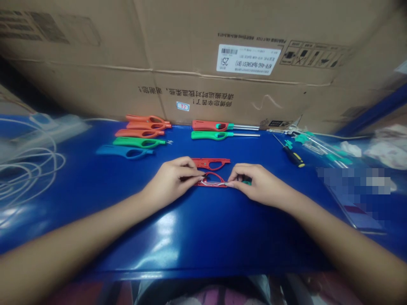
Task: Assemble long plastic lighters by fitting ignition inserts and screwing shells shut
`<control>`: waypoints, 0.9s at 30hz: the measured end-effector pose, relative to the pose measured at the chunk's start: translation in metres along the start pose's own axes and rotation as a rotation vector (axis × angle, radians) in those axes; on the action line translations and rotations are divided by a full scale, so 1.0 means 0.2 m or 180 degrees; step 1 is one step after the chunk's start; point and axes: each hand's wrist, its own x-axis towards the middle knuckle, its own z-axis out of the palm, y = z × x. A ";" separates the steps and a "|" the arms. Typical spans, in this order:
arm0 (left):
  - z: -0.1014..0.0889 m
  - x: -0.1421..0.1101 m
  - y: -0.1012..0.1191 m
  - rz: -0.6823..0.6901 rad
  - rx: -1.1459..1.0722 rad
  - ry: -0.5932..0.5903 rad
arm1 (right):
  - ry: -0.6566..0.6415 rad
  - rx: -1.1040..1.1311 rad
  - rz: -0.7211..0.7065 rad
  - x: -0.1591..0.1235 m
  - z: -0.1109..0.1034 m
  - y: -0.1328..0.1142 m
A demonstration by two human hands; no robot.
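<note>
Red loop-handled casing half, thin white wires along it, seemingly hollow.

Blue tabletop is leaving room nearside of the nearer red shell; cardboard is blocking the back (screwdriver lurking right).

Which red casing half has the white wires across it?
The nearer red half: white wires cross its loop; the farther red half shows none.
</note>
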 end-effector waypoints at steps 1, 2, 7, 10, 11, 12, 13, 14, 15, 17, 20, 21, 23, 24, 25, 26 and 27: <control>0.00 0.00 0.00 -0.0031 -0.0021 0.0007 | -0.0003 0.0008 -0.0017 0.00 0.00 0.00; 0.01 0.00 0.00 -0.0044 -0.0020 -0.0001 | -0.0006 0.0011 -0.0034 0.00 0.00 0.00; 0.01 0.00 0.02 0.0148 0.0279 -0.0103 | -0.0018 0.0003 -0.0038 0.01 0.00 -0.01; 0.01 0.00 0.02 0.0221 0.0408 -0.0086 | -0.0008 -0.0007 -0.0030 0.00 0.00 -0.01; 0.02 0.00 0.02 0.0230 0.0438 -0.0091 | -0.0012 -0.0016 -0.0037 0.00 0.00 -0.01; 0.02 0.00 0.02 0.0235 0.0468 -0.0105 | -0.0018 -0.0030 -0.0046 0.00 0.00 -0.01; 0.02 -0.01 0.02 0.0234 0.0505 -0.0127 | -0.0025 -0.0051 -0.0056 0.00 0.00 -0.01; 0.03 -0.01 0.02 0.0239 0.0552 -0.0157 | -0.0025 -0.0077 -0.0062 0.00 0.00 -0.01; 0.03 -0.01 0.02 0.0256 0.0605 -0.0183 | -0.0020 -0.0105 -0.0063 0.00 0.00 -0.01; 0.02 -0.01 0.02 0.0330 0.0706 -0.0195 | -0.0005 -0.0163 -0.0043 0.00 0.00 -0.01; 0.01 -0.02 0.03 0.0448 0.0862 -0.0270 | -0.0002 -0.0220 -0.0003 0.00 -0.01 0.00; 0.00 -0.02 0.04 0.0457 0.0930 -0.0332 | -0.0007 -0.0234 0.0008 0.00 -0.01 0.01; -0.01 -0.02 0.06 0.0425 0.1107 -0.0498 | -0.0011 -0.0259 0.0036 0.00 -0.02 0.01; -0.01 -0.02 0.07 0.0391 0.1204 -0.0571 | -0.0016 -0.0273 0.0056 0.00 -0.02 0.01; -0.01 -0.02 0.09 0.0348 0.1295 -0.0641 | -0.0019 -0.0287 0.0084 0.00 -0.02 0.01; -0.01 -0.03 0.10 0.0296 0.1378 -0.0710 | -0.0021 -0.0300 0.0124 0.00 -0.02 0.00; -0.01 -0.03 0.11 0.0235 0.1447 -0.0774 | -0.0015 -0.0314 0.0170 0.00 -0.03 0.00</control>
